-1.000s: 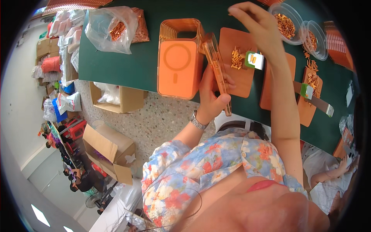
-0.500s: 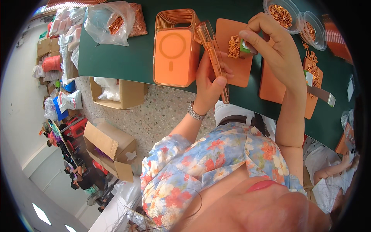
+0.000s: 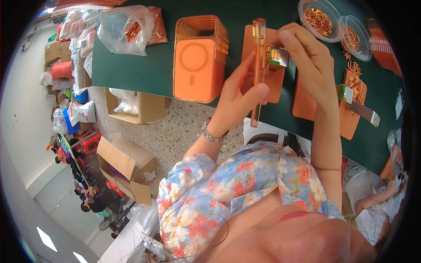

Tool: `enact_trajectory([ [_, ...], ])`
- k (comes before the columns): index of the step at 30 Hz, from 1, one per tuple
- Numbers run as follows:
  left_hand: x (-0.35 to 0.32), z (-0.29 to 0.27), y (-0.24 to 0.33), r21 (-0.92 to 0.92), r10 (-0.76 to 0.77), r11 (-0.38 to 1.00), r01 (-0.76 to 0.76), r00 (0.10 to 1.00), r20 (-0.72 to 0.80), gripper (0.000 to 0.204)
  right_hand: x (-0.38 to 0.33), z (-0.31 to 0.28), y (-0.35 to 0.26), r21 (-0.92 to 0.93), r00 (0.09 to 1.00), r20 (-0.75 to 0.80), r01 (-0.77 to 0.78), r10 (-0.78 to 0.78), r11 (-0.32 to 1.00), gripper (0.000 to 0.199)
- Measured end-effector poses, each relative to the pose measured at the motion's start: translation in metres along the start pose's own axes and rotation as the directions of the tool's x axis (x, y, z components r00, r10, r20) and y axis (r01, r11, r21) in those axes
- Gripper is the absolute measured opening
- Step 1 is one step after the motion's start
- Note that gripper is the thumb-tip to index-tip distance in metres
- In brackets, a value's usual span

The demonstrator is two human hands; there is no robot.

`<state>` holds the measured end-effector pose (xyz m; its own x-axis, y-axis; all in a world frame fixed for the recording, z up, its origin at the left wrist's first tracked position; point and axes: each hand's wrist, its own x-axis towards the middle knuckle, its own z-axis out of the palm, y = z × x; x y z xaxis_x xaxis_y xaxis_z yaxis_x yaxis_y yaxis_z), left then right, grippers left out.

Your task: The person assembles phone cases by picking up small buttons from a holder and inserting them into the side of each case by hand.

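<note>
My left hand [image 3: 239,98] holds an orange translucent phone case [image 3: 258,65] edge-on, upright above the green table [image 3: 144,65]. My right hand [image 3: 307,61] pinches a small green and silver tool [image 3: 277,57] against the case's side. To the left stands a stack of orange phone cases [image 3: 197,61]. An orange pad [image 3: 276,83] with small copper parts lies behind my hands.
Two clear round tubs of copper parts [image 3: 320,17] sit at the far right; another orange pad [image 3: 351,114] carries a green-handled tool [image 3: 357,103]. A plastic bag of copper parts [image 3: 131,28] lies at the left. Cardboard boxes [image 3: 131,162] stand on the floor. Another person's hand [image 3: 392,186] is at lower right.
My right hand came back from the far tubs to the case with the small tool. My left hand turned the case more upright and drew it nearer.
</note>
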<state>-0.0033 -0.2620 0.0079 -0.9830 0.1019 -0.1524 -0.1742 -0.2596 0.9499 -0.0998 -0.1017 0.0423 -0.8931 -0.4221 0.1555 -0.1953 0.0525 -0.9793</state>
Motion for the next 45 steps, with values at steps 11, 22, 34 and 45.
enact_trajectory([
  [11, 0.017, 0.001, 0.011, -0.035, -0.283, 0.958, 0.283, 0.959, 0.006, 0.071, 0.003, 0.018, 0.022, 0.324, 0.969, -0.186, -0.094, 0.161, 0.941, 0.012],
  [22, 0.019, 0.004, 0.005, 0.0, -0.248, 0.969, 0.248, 0.969, -0.012, 0.072, 0.0, 0.01, 0.043, 0.355, 0.993, -0.085, -0.043, 0.079, 0.934, 0.022],
  [34, -0.009, -0.006, 0.1, 0.873, 0.455, 0.47, 0.129, 0.812, -0.365, 0.082, -0.13, -0.012, 0.066, 0.159, 0.941, 0.035, 0.326, -0.336, 0.932, 0.009],
  [45, 0.005, -0.036, 0.069, 0.931, 0.305, 0.044, 0.362, 0.883, -0.357, 0.096, -0.153, -0.012, 0.081, 0.032, 0.945, 0.188, 0.266, -0.268, 0.963, 0.016],
])
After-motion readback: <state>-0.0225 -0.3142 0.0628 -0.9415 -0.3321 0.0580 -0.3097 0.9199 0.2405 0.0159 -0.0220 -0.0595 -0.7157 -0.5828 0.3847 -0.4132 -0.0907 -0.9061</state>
